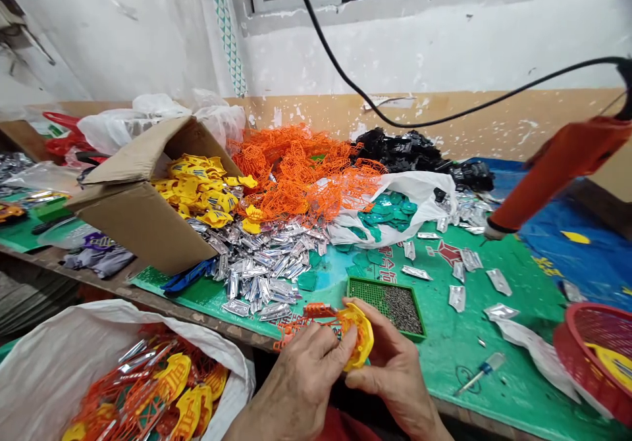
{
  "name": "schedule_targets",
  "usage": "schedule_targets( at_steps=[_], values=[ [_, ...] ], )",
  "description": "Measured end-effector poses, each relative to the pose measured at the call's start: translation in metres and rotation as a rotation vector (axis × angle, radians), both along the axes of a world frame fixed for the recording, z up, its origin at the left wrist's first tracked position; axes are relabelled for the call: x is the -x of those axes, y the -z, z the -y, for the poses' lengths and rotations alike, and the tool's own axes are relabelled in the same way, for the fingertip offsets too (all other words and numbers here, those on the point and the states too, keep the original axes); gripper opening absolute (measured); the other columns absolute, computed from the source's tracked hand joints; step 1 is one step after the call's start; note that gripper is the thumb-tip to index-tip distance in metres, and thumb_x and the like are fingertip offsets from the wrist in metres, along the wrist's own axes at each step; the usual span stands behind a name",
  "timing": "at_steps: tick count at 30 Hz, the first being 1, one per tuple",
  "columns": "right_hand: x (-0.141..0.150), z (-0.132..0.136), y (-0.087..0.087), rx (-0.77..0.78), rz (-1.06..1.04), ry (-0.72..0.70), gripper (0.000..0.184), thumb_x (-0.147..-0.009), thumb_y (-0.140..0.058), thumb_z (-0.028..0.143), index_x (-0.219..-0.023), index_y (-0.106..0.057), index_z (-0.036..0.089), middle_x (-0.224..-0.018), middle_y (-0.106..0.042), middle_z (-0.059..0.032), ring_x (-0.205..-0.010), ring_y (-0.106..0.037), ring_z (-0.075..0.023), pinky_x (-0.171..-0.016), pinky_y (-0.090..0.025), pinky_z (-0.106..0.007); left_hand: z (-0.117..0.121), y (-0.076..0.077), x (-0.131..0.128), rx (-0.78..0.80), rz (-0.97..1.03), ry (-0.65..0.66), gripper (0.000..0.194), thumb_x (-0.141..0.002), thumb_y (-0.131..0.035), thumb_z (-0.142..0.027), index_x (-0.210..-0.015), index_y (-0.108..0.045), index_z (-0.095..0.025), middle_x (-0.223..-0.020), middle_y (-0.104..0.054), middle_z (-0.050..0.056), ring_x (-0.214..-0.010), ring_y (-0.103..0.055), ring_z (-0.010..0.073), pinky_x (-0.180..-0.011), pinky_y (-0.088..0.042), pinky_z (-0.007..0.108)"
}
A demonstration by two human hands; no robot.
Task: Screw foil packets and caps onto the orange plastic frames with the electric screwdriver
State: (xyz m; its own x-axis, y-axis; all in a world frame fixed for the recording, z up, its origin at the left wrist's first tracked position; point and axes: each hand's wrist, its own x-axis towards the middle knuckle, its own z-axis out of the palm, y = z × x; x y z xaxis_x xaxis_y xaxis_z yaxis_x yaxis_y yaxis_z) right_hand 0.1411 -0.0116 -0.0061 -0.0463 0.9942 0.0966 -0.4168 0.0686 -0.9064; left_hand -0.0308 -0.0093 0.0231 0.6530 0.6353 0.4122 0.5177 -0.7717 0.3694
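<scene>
My left hand (301, 375) and my right hand (390, 378) both grip a curved yellow plastic moulded part (360, 337) over the table's front edge. An orange plastic runner (309, 322) is joined to it and sticks out to the left. My left fingers cover part of the runner. Just beyond my hands lies a green-framed tray (388, 306) holding small dark screws. To my lower right, a small screwdriver (481, 372) lies on the green mat (474, 309). A white sack (64, 362) of yellow and orange parts sits at lower left.
Loose silver foil pieces (261, 273) cover the mat, beside a cardboard box (143, 224) of yellow parts and a heap of orange runners (306, 171). An orange-handled power tool (557, 171) hangs on a black cable at right. A red basket (590, 355) sits at the right edge.
</scene>
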Motion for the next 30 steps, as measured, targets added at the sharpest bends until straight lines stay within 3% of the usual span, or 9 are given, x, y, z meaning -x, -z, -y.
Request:
schedule_targets(
  at_steps=[5, 11, 18, 21, 25, 28, 30],
  values=[
    [0.001, 0.000, -0.004, -0.052, 0.034, 0.011, 0.075, -0.049, -0.092, 0.025, -0.119, -0.066, 0.036, -0.128, -0.065, -0.0015, -0.117, -0.062, -0.0206, -0.098, -0.048, -0.023, 0.003, -0.003, 0.000, -0.006, -0.039, -0.021, 0.070, -0.091, -0.036, -0.010, -0.154, -0.009, -0.023, -0.095, -0.062, 0.010, -0.084, -0.057, 0.0254, -0.072, -0.050, 0.039],
    [0.002, -0.001, -0.006, -0.089, 0.074, 0.032, 0.074, -0.049, -0.091, 0.025, -0.118, -0.067, 0.036, -0.129, -0.064, -0.0025, -0.117, -0.062, -0.0219, -0.099, -0.048, -0.025, 0.002, 0.000, 0.001, -0.013, -0.079, -0.026, 0.073, -0.089, -0.037, -0.008, -0.154, -0.004, -0.019, -0.098, -0.063, 0.012, -0.084, -0.058, 0.0268, -0.072, -0.052, 0.042],
    [0.007, 0.003, -0.007, -0.087, 0.114, 0.099, 0.074, -0.051, -0.090, 0.016, -0.117, -0.066, 0.039, -0.121, -0.069, 0.0012, -0.107, -0.067, -0.0188, -0.091, -0.052, -0.021, -0.003, 0.000, -0.001, -0.095, -0.066, -0.040, 0.063, -0.091, -0.043, -0.015, -0.150, -0.020, -0.016, -0.088, -0.065, 0.011, -0.076, -0.058, 0.0249, -0.063, -0.052, 0.037],
    [0.010, 0.004, -0.004, -0.153, 0.209, 0.145, 0.076, -0.053, -0.089, 0.016, -0.121, -0.064, 0.040, -0.119, -0.070, 0.0012, -0.103, -0.069, -0.0186, -0.090, -0.054, -0.023, -0.005, 0.001, 0.001, -0.137, -0.051, -0.053, 0.056, -0.095, -0.042, -0.020, -0.148, -0.026, -0.015, -0.080, -0.065, 0.008, -0.071, -0.058, 0.0230, -0.059, -0.050, 0.033],
    [0.009, 0.004, -0.008, -0.311, 0.428, 0.216, 0.077, -0.059, -0.087, 0.023, -0.129, -0.059, 0.036, -0.125, -0.066, -0.0017, -0.111, -0.065, -0.0203, -0.097, -0.051, -0.025, -0.008, 0.002, 0.003, -0.146, 0.069, -0.026, 0.052, -0.096, -0.043, -0.026, -0.146, -0.032, -0.014, -0.075, -0.065, 0.007, -0.065, -0.057, 0.0207, -0.056, -0.047, 0.030],
    [0.001, -0.001, -0.019, -0.430, 0.530, 0.087, 0.067, -0.074, -0.076, 0.029, -0.137, -0.051, 0.034, -0.133, -0.060, -0.0035, -0.120, -0.059, -0.0198, -0.102, -0.046, -0.025, -0.009, -0.002, 0.003, -0.032, 0.242, 0.023, 0.049, -0.094, -0.048, -0.025, -0.141, -0.040, -0.014, -0.079, -0.067, 0.007, -0.067, -0.059, 0.0176, -0.062, -0.047, 0.027],
    [-0.006, -0.006, -0.026, -0.415, 0.549, -0.042, 0.056, -0.085, -0.065, 0.028, -0.138, -0.049, 0.036, -0.132, -0.061, -0.0023, -0.119, -0.058, -0.0169, -0.101, -0.046, -0.023, -0.007, -0.009, 0.002, 0.133, 0.313, 0.005, 0.032, -0.092, -0.051, -0.020, -0.123, -0.058, -0.014, -0.076, -0.065, 0.004, -0.065, -0.056, 0.0146, -0.062, -0.044, 0.024]
  ],
)
